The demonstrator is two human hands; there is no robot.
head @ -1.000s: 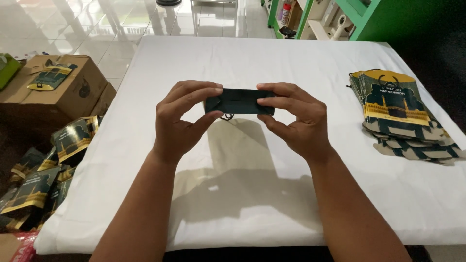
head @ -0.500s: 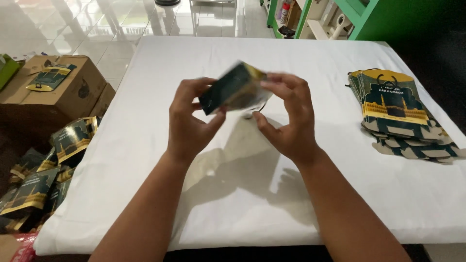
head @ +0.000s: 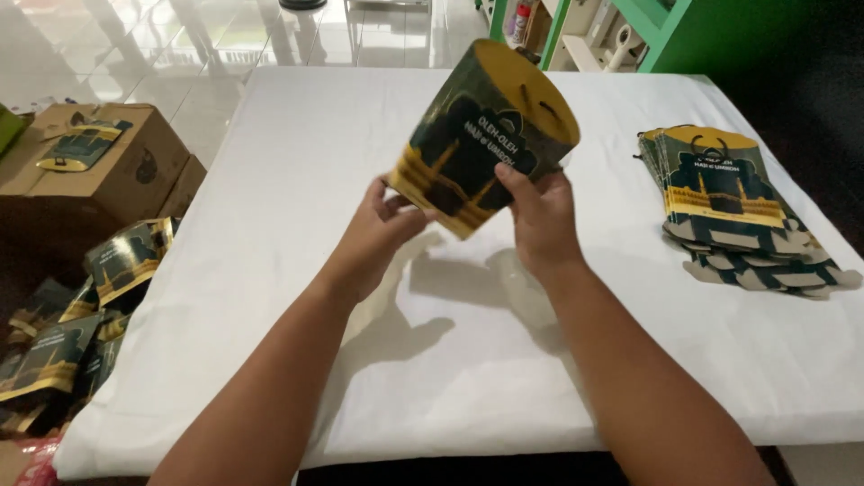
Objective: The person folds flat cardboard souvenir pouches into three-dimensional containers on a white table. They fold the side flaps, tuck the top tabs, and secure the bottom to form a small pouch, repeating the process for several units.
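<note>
Both hands are up over the middle of the white surface (head: pixel 270 180), holding a dark green and gold paper gift bag (head: pixel 481 135) tilted in the air. The left hand (head: pixel 378 236) pinches the bag's lower left corner, fingers closed on it; the right hand (head: pixel 540 216) grips the bottom edge, thumb pressed on the printed front. Over by the right edge of the surface lies a stack of flat bags (head: pixel 729 193) of the same kind. Left of the surface, a cardboard box (head: pixel 99 171) sits on the floor, with loose bags (head: pixel 81 315) piled near it.
</note>
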